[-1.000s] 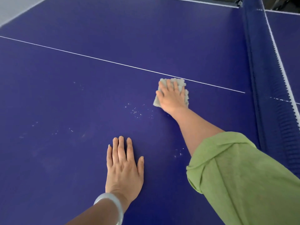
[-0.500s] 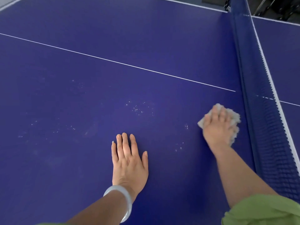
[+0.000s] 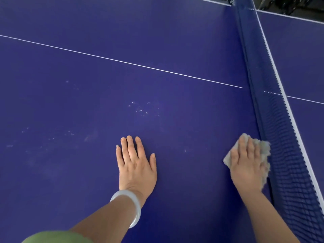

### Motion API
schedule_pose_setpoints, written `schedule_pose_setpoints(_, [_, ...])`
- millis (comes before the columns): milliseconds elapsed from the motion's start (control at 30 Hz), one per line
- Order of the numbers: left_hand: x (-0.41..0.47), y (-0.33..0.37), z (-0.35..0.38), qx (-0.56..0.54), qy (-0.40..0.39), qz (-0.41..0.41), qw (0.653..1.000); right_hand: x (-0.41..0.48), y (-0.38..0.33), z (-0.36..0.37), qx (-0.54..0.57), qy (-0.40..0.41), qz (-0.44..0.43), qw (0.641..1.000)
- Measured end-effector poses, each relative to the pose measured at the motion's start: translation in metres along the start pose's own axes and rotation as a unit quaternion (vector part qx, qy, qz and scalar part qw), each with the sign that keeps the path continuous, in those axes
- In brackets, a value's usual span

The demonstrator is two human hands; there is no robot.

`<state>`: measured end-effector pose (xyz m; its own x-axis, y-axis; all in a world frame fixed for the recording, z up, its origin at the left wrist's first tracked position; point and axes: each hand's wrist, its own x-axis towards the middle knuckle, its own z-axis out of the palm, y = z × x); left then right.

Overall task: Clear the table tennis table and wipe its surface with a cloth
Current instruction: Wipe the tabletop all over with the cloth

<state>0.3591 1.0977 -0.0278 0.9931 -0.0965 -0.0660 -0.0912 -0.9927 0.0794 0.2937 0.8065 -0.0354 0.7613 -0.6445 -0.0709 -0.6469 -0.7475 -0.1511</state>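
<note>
While beside net, right hand on cloth

**Both hands palm down, fingers extended**

You are resting your left hand flat on the tabletop, palm down. Its four fingers are lying straight and close together, pointing away from you, and the thumb is splaying out to the right. Your left forearm is angling up from the lower edge. You are pressing your right hand palm down onto the cloth, fingers extended over it. Your right forearm is slanting in from the lower right corner, well apart from the left.
</note>
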Motion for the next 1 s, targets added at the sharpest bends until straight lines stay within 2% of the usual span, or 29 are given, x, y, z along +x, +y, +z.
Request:
schedule_pose_setpoints(67, [0.000,0.000,0.000,0.000,0.000,0.000,1.000,-0.020,-0.022,0.005,-0.002,0.004,0.037,0.999])
schedule_pose_setpoints(133, [0.001,0.000,0.000,0.002,0.004,0.002,1.000,-0.024,-0.061,0.011,-0.023,-0.012,0.011,1.000])
schedule_pose_setpoints(267, [0.000,0.001,0.001,0.007,0.009,0.003,1.000,-0.028,-0.132,0.021,-0.014,-0.037,-0.179,0.983])
schedule_pose_setpoints(367, [0.000,0.000,0.000,0.007,0.005,0.004,1.000,-0.042,-0.116,0.018,-0.041,-0.047,-0.281,0.958])
schedule_pose_setpoints(433, [0.000,-0.001,-0.001,0.003,0.008,0.005,1.000,-0.052,-0.073,0.015,-0.053,-0.036,-0.233,0.970])
schedule_pose_setpoints(533, [0.000,0.001,-0.001,0.001,0.011,0.005,1.000,-0.074,-0.017,0.007,-0.012,-0.030,-0.040,0.999])
schedule_pose_setpoints(600, [-0.001,0.001,-0.001,0.006,0.007,0.004,1.000,-0.097,-0.016,0.005,-0.007,-0.022,0.026,0.999])
schedule_pose_setpoints(700, [-0.001,0.001,-0.001,0.007,0.003,0.002,1.000,-0.114,-0.065,0.008,-0.002,-0.012,0.004,1.000])
schedule_pose_setpoints(867, [0.000,0.000,0.002,0.006,0.013,0.003,1.000,-0.066,-0.148,0.023,-0.007,-0.040,-0.139,0.989])
schedule_pose_setpoints(933, [0.000,0.000,0.001,0.007,0.014,0.001,1.000,-0.038,-0.157,0.022,-0.022,-0.053,-0.190,0.980])
schedule_pose_setpoints(1000, [0.000,0.001,0.001,0.003,0.009,-0.001,1.000,-0.020,-0.143,0.017,-0.020,-0.059,-0.187,0.980])
